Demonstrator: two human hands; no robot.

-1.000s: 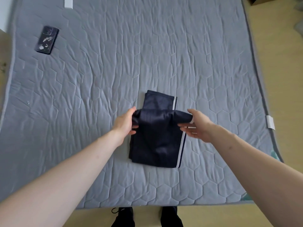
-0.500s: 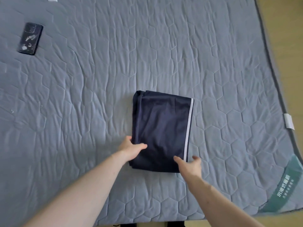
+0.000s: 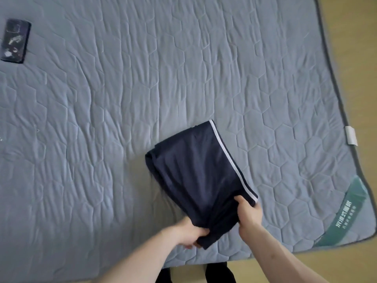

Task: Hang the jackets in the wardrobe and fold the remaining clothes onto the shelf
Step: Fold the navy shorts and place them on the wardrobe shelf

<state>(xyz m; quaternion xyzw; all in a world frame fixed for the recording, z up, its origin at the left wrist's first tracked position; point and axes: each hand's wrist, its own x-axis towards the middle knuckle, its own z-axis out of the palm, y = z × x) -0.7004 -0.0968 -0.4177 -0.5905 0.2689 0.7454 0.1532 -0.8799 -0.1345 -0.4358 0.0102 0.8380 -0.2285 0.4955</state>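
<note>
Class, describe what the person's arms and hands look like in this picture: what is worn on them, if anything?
Both forearms are bare to the frame's edge, with no sleeves in view. The left hand and right hand wear no gloves; no watch, bracelet or ring shows.

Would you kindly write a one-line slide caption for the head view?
Both hands, left and right, grip the near edge of folded navy trousers on a grey quilted mattress.

A bedroom in a home.
A wide grey quilted mattress (image 3: 183, 68) with a hexagon stitch pattern and a green corner label (image 3: 344, 213) fills the view; it lies on pale wooden flooring (image 3: 350, 37), with a dark phone (image 3: 15, 40) resting near its far left edge.
</note>
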